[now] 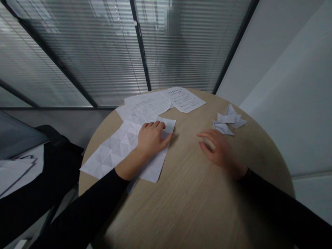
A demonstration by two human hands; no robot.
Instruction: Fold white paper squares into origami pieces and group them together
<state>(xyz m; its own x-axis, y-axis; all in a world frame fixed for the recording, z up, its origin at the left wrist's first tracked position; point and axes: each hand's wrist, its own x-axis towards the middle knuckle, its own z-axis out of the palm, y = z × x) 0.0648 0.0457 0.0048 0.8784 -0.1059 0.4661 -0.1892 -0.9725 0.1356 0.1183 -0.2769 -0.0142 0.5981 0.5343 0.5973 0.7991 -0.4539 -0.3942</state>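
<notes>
Both your hands lie open, pinching nothing: left hand (151, 140) pressed flat on the creased paper sheet (114, 155), right hand (216, 148) spread over the worktop (192, 204), just beside the folded paper star (227, 121).

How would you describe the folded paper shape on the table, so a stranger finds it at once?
On the round wooden table, go to the right side, past the right hand. The folded white paper figure lies there, all sharp points, unlike the flat sheets on the left.

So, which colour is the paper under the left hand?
White creased paper, best seen in the head view.
</notes>
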